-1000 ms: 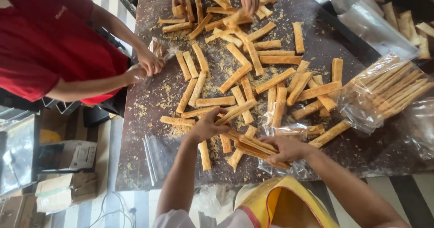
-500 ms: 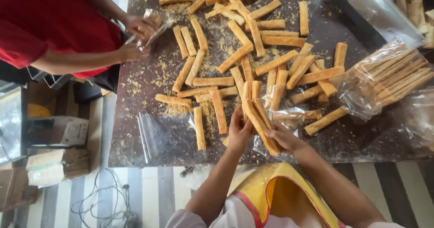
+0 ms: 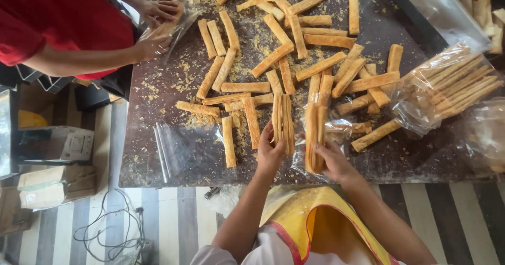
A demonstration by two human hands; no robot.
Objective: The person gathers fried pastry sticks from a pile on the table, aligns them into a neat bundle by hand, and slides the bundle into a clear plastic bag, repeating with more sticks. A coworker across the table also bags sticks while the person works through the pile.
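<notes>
Left hand [image 3: 269,150]: closed around the lower ends of a small bunch of pastry sticks [image 3: 283,119], held upright near the table's front edge.
Right hand [image 3: 332,160]: gripping a clear plastic bag [image 3: 336,133] with two sticks [image 3: 314,133] standing in it, just beside the left bunch.
Table [image 3: 173,154]: dark, strewn with crumbs and many loose sticks [image 3: 273,59].
Filled bag [image 3: 452,86]: lies at the right, packed with sticks.
Empty bags [image 3: 181,149]: flat, left of the hands.
Co-worker's hands [image 3: 158,26]: far left corner, holding another bag.
</notes>
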